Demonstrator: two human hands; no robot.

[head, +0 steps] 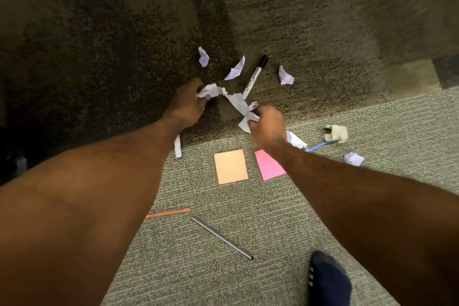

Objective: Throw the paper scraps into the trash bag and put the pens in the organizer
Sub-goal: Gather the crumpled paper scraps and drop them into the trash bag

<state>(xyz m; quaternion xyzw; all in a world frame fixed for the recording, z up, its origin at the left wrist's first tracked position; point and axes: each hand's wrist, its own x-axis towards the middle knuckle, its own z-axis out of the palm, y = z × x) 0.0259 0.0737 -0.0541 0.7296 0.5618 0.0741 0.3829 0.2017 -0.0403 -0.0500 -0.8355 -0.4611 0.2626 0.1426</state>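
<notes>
My left hand [186, 102] grips a crumpled white paper scrap [211, 90] on the dark carpet. My right hand [268, 125] grips another white scrap [242, 107]; the two scraps touch between the hands. Three loose white scraps [203, 56] [236, 69] [285, 76] lie beyond them, beside a black-capped marker [255, 76]. More scraps lie right of my right arm: white ones [296, 140] [354, 158] and a beige one [336, 132]. A blue pen [319, 145], an orange pen [169, 213], a dark pen [222, 238] and a white stick-like item [177, 148] lie on the floor. No trash bag or organizer shows.
An orange sticky pad [231, 166] and a pink one [269, 165] lie on the light carpet between my arms. A foot in a dark sock [327, 278] stands at the lower right. The dark rug [124, 45] meets the light carpet [248, 206] along a diagonal edge.
</notes>
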